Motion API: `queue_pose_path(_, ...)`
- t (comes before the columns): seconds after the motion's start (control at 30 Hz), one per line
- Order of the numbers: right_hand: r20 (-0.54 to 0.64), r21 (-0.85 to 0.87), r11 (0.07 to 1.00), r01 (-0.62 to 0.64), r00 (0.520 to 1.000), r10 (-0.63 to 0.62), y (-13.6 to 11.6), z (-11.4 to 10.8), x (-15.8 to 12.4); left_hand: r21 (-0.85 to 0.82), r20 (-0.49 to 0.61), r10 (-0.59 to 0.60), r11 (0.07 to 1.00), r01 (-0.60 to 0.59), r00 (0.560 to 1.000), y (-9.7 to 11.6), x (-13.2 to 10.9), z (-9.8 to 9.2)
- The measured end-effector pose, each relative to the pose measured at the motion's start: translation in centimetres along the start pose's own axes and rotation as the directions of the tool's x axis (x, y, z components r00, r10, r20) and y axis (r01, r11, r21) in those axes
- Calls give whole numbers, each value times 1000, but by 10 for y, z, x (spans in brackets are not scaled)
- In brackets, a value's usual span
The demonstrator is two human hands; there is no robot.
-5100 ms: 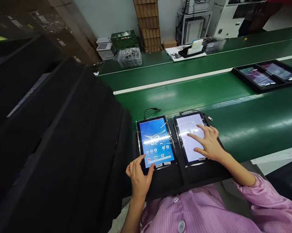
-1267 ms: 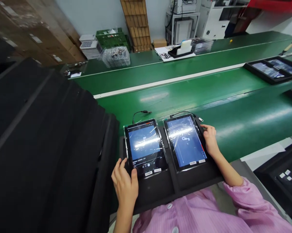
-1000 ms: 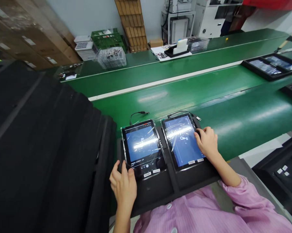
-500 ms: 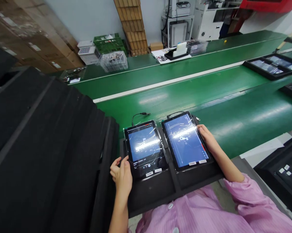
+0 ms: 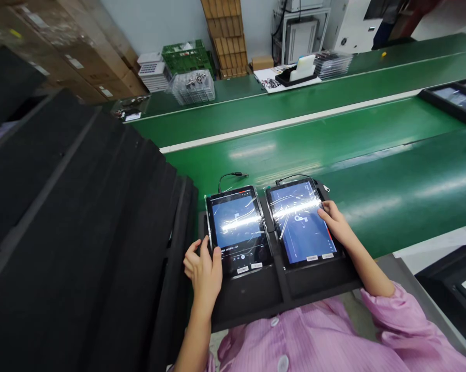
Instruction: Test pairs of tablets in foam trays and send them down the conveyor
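Two lit tablets in clear film lie side by side on a black foam tray [image 5: 248, 302]. My left hand [image 5: 205, 266] is at the outer edge of the left tablet [image 5: 238, 222], its fingers apart and the thumb over the lower left of the screen. My right hand [image 5: 335, 222] has its fingers round the right edge of the right tablet [image 5: 300, 222], with the thumb on the border of the screen. A short black cable [image 5: 233, 174] stands out from the top of the left tablet, and another [image 5: 295, 176] curves along the top of the right one.
Stacked black foam trays [image 5: 81, 222] rise close on the left. A green conveyor [image 5: 256, 147] runs behind the tablets, with a tray of devices [image 5: 455, 101] at the far right. Beyond are a green crate [image 5: 184, 56] and a clear plastic box [image 5: 194, 88]. Another black tray [image 5: 446, 271] lies lower right.
The view has shifted a little, so most things sit further right. My right thumb has moved onto the right tablet's edge. My left thumb has come over the left tablet's edge.
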State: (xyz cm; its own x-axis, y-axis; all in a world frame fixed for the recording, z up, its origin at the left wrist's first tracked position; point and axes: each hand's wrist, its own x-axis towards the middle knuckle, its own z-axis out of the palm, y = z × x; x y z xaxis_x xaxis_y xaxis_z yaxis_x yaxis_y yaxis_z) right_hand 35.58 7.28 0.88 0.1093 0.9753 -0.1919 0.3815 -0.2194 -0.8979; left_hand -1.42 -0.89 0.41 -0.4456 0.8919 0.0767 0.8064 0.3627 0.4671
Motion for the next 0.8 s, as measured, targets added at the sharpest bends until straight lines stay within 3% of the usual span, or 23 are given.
queue_pose_path(0.1,-32,-57,998,37,999,-39,-1,4,-4,-9,-23,34,999,-34,999,0,-1,-1)
queue_pose_path(0.2,-100,-195,961,197,971,-219,-10,3,-12,1,-37,103,995,-103,994,4,-5,-5)
queue_pose_path(0.27,-186,-358,875,325,894,-408,-18,-4,-16,15,-27,174,985,-174,984,8,-8,-8)
queue_pose_path(0.37,-236,-563,731,385,773,-589,-29,-20,-13,17,2,236,972,-236,972,12,-12,-11)
queue_pose_path(0.47,-173,-590,692,416,773,-611,-31,-30,4,-35,6,236,971,-235,972,12,-6,-14)
queue_pose_path(0.6,-123,-552,690,468,773,-623,-26,-20,37,-132,100,238,966,-224,966,19,22,-21)
queue_pose_path(0.7,-141,-543,685,486,752,-644,-23,-6,55,-49,198,140,990,-133,970,36,48,-25)
queue_pose_path(0.8,-188,-548,683,483,724,-664,-20,2,63,52,204,72,995,-84,976,53,65,-24)
